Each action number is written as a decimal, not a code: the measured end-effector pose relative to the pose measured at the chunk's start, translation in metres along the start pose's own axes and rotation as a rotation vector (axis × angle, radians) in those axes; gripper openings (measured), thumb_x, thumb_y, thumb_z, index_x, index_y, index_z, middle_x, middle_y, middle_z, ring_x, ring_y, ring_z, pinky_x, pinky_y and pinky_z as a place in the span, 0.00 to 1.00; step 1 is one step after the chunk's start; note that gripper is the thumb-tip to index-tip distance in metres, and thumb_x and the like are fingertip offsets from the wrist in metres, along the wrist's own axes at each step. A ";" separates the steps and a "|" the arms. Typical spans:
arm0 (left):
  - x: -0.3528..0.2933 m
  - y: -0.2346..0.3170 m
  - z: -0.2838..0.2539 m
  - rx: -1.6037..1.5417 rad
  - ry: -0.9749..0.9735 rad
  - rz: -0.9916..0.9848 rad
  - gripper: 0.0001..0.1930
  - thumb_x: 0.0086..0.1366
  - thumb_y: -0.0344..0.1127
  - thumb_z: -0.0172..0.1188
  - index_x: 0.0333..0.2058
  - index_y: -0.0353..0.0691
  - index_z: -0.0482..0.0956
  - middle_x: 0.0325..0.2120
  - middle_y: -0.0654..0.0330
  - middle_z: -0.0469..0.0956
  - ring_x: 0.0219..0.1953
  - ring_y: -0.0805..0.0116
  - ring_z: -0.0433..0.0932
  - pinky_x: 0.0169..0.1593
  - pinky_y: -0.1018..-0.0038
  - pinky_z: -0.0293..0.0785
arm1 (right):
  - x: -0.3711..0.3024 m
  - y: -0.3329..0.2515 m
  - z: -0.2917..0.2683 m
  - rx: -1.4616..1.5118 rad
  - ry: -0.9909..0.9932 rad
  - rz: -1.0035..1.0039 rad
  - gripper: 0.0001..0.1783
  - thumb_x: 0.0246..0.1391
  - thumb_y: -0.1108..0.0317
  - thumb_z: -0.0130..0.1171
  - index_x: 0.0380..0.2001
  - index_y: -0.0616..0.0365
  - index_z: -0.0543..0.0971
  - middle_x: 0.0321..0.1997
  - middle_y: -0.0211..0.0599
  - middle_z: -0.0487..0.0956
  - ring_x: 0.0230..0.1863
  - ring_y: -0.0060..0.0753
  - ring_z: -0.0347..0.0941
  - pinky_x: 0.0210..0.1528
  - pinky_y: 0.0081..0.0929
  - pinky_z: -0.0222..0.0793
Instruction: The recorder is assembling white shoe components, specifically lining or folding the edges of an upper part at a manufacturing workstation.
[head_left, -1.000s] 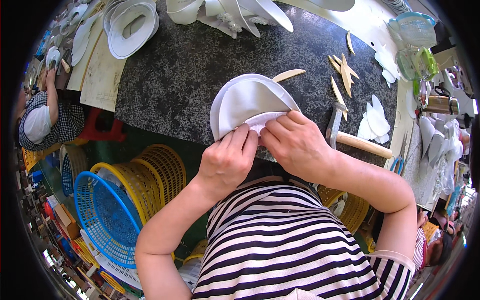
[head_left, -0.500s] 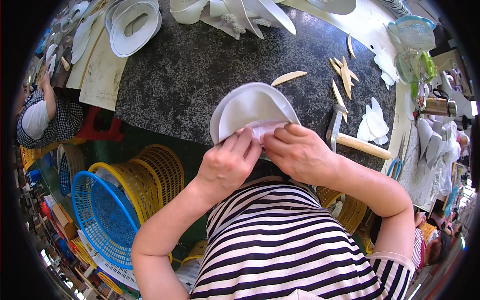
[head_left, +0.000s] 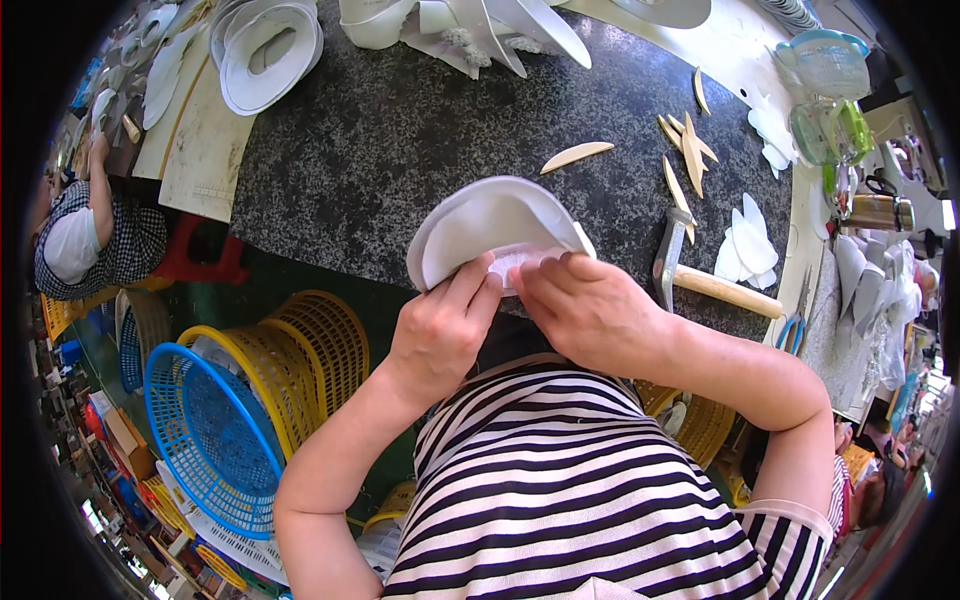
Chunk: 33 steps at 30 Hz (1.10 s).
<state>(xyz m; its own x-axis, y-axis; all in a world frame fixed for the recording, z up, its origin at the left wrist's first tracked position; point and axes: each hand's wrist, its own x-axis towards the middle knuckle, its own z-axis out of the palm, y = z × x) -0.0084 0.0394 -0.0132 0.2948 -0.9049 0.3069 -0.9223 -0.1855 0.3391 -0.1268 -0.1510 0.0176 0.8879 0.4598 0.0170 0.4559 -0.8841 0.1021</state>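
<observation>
A white, curved piece that looks like a shoe upper (head_left: 490, 215) is bowed up at the near edge of the dark speckled tabletop. My left hand (head_left: 440, 330) pinches its near edge, fingers bent inward over a pale, pinkish strip. Beside it, my right hand (head_left: 605, 310) grips the same edge, thumb and fingertips pressed together on the strip. The fingertips of both hands are close to each other, and the piece's underside is hidden. Just right of my right hand lies a hammer (head_left: 725, 290) with a wooden handle.
Beige crescent pieces (head_left: 578, 156) and white oval pieces (head_left: 748, 245) lie on the dark tabletop (head_left: 340, 180). White shoe parts (head_left: 268, 60) are stacked at the far side. Blue-handled scissors (head_left: 790, 335) lie at right. Blue and yellow baskets (head_left: 215, 440) stand lower left; a co-worker (head_left: 75, 235) sits far left.
The white shoe upper has tipped and shifted slightly left and nearer to me. My fingers have moved along its near edge, showing more of the strip between them.
</observation>
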 end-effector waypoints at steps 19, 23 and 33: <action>-0.028 -0.014 -0.029 0.570 -0.118 0.255 0.18 0.61 0.36 0.54 0.46 0.35 0.84 0.48 0.56 0.82 0.55 0.64 0.78 0.69 0.65 0.62 | 0.017 -0.018 -0.017 -0.261 -0.347 -0.213 0.21 0.48 0.61 0.57 0.41 0.61 0.88 0.43 0.36 0.82 0.55 0.35 0.72 0.61 0.28 0.58; -0.024 -0.014 -0.023 0.418 -0.117 0.239 0.17 0.61 0.36 0.54 0.44 0.34 0.83 0.46 0.55 0.82 0.55 0.62 0.78 0.67 0.65 0.67 | 0.016 -0.013 -0.007 -0.305 -0.154 -0.052 0.34 0.52 0.62 0.53 0.60 0.71 0.77 0.51 0.38 0.79 0.57 0.30 0.71 0.66 0.28 0.56; -0.013 -0.017 -0.017 0.383 -0.016 0.247 0.19 0.60 0.34 0.54 0.47 0.32 0.84 0.46 0.51 0.83 0.51 0.60 0.80 0.66 0.63 0.67 | 0.007 -0.005 -0.006 -0.091 0.014 -0.118 0.26 0.47 0.62 0.57 0.49 0.65 0.84 0.52 0.41 0.79 0.54 0.32 0.72 0.62 0.27 0.61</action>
<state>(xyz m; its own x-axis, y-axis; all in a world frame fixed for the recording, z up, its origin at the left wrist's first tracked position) 0.0074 0.0607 -0.0078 0.0530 -0.9451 0.3224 -0.9913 -0.0886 -0.0969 -0.1230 -0.1425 0.0228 0.8272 0.5618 0.0129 0.5491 -0.8130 0.1939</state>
